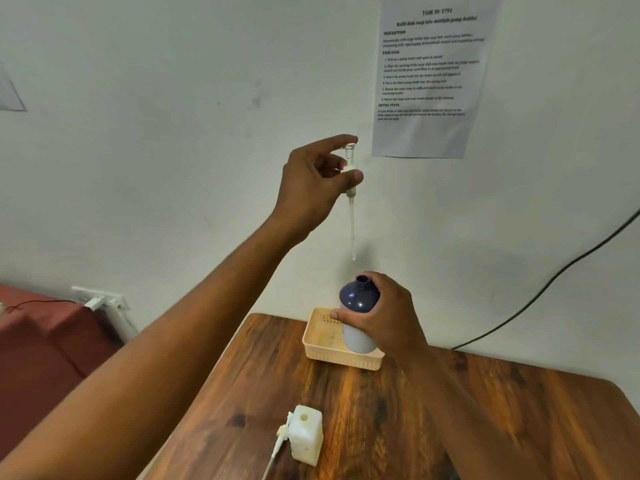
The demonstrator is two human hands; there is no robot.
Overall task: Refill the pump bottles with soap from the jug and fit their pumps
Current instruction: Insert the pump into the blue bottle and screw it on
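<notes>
My left hand (317, 183) is raised high and pinches a white pump (351, 199) by its head, with the dip tube hanging straight down. The tube's tip hangs a short way above the open neck of a dark blue bottle (358, 315). My right hand (384, 318) grips that bottle around its side and holds it upright over a beige basket (323, 344). Near the table's front edge stands a white square bottle (306, 439) with an open neck. A second white pump (278, 445) lies against its left side.
The wooden table (415, 410) stands against a white wall. A printed task sheet (433, 74) hangs on the wall above. A black cable (554, 282) runs down the wall at right. A red cloth-covered surface (41, 341) lies left of the table.
</notes>
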